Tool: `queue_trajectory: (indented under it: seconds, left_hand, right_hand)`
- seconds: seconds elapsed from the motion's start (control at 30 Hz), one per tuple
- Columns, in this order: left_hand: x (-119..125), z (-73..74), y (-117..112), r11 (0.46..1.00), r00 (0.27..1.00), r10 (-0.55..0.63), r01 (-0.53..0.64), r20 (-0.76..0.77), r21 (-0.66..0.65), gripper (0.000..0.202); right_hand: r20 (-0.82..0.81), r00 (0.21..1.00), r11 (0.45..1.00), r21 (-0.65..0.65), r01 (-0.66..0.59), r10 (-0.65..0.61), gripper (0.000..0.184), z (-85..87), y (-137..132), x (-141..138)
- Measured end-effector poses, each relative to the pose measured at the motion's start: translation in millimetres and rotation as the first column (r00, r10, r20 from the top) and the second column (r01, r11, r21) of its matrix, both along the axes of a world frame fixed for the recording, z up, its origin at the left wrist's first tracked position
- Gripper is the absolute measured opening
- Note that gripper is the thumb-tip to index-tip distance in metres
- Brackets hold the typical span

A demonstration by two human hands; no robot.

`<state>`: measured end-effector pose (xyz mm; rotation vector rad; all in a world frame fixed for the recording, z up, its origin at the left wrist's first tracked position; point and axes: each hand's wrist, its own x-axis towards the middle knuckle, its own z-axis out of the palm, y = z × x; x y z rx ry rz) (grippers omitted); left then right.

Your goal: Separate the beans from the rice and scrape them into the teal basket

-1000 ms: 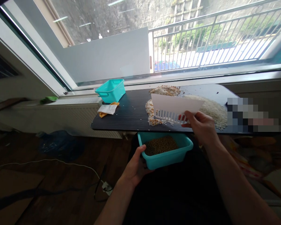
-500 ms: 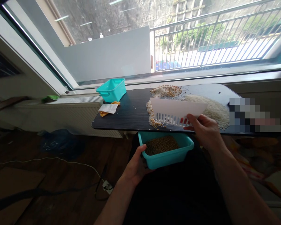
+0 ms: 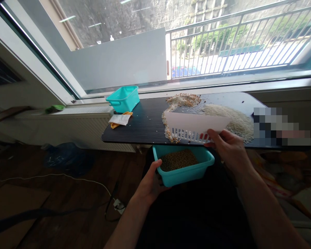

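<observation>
Your right grip (image 3: 229,147) pinches the card (image 3: 194,121) at its lower right corner, thumb on the near face. The card is tilted above the bench (image 3: 142,133), its slotted edge toward you. Your left grip (image 3: 150,181) holds the lower box (image 3: 189,177) at its left end, thumb over the rim and fingers underneath. This box is above your lap, just below the near edge of the bench, and beans (image 3: 180,160) lie in it, too many to count.

You have one card and two boxes; the upper box (image 3: 128,103) stands at the far left of the bench. Near it lie one white paper (image 3: 120,119) and one orange cloth (image 3: 114,126) under it. One rice pile (image 3: 230,119) is at right, one mixed pile (image 3: 185,99) at the far side. The card hides part of the grain behind it.
</observation>
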<state>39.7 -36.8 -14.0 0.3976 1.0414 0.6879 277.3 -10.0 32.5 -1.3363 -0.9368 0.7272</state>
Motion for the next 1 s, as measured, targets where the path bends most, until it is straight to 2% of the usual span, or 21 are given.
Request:
queue_trajectory:
  seconds: [0.37, 0.63, 0.8, 1.0]
  left_hand:
    - [1, 2.1, -1, 1.0, 1.0, -0.002, 0.002, -0.008, 0.004, 0.059]
    - [0, 0.3, 0, 1.0, 1.0, -0.016, 0.016, -0.001, 0.015, 0.061]
    - [1, 2.3, -1, 1.0, 1.0, -0.014, 0.015, -0.021, 0.008, 0.061]
    - [1, 3.2, -1, 1.0, 1.0, -0.008, 0.008, -0.019, 0.009, 0.063]
  right_hand:
    - [0.001, 1.0, 1.0, 0.012, 0.003, -0.003, 0.014, 2.8, -8, 2]
    - [0.02, 0.999, 0.999, -0.011, -0.047, 0.047, 0.015, 8.0, -15, 0]
    - [0.008, 1.0, 1.0, 0.003, -0.013, 0.013, 0.016, 6.4, -8, -2]
    - [0.039, 0.998, 0.999, 0.001, -0.043, 0.043, 0.019, 4.3, -3, -6]
